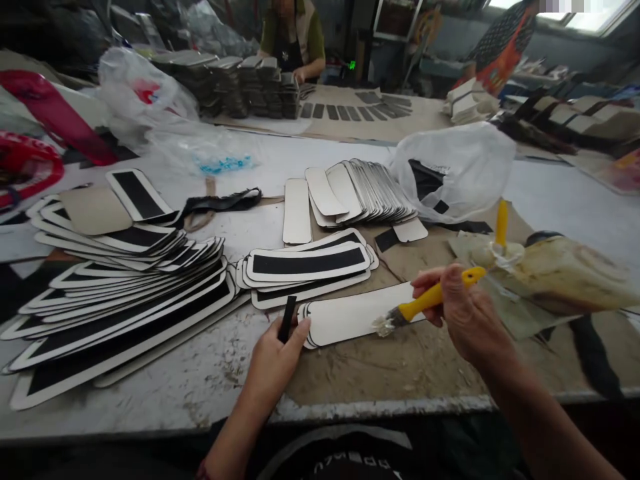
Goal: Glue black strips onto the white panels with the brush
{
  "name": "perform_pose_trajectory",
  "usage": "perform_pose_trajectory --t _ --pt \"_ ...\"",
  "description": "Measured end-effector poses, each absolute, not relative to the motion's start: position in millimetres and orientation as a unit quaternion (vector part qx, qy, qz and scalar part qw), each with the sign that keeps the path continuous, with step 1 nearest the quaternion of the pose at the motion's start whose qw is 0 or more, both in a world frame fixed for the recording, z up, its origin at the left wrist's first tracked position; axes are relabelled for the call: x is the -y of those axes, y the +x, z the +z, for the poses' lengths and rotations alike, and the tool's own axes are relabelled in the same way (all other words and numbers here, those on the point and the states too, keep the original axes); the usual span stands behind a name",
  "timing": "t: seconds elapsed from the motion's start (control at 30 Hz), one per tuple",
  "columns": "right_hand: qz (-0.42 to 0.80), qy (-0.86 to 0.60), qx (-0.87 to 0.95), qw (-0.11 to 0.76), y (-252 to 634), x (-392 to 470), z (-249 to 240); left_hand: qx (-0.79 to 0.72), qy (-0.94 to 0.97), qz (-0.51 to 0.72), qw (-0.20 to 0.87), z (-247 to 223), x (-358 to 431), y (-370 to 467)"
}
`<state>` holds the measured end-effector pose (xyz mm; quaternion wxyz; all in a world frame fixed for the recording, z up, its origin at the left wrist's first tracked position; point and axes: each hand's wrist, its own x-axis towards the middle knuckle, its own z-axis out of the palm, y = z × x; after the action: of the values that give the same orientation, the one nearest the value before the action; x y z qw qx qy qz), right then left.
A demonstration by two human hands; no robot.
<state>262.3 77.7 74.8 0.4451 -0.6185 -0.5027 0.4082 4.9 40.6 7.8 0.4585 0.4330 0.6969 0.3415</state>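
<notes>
My right hand (pixel 465 307) is closed round the yellow handle of a brush (pixel 423 300). Its bristles, coated in a whitish paste, rest on or just over a long white panel (pixel 345 317) with rounded ends. My left hand (pixel 280 350) grips a narrow black strip (pixel 287 320), and its thumb presses the left end of the panel, under which other panels show. Just behind lies a small pile of white-edged panels with black centres (pixel 310 262). A larger heap of such black-centred panels (pixel 130 300) spreads to the left.
Plain white panels (pixel 360 193) lean in a fanned row behind. At right, a second yellow handle (pixel 501 223) stands in a stained plastic bag (pixel 570 273). A clear bag (pixel 460 173) holds black pieces. Across the table, a person (pixel 295 40) stands by stacked grey pieces (pixel 235 83).
</notes>
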Motion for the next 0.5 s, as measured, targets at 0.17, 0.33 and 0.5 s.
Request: perform_pose_trajectory --t 0.17,0.33,0.5 --pt "0.518 -0.535 0.433 0.507 230 -65 51 -0.678 0.403 0.352 0.504 10 -39 19" --pt "0.563 -0.517 0.464 0.448 217 -60 32 -0.667 0.392 0.363 0.519 12 -31 26" --pt "0.426 -0.597 0.529 0.426 246 -56 37 -0.676 0.386 0.369 0.507 3 -28 25"
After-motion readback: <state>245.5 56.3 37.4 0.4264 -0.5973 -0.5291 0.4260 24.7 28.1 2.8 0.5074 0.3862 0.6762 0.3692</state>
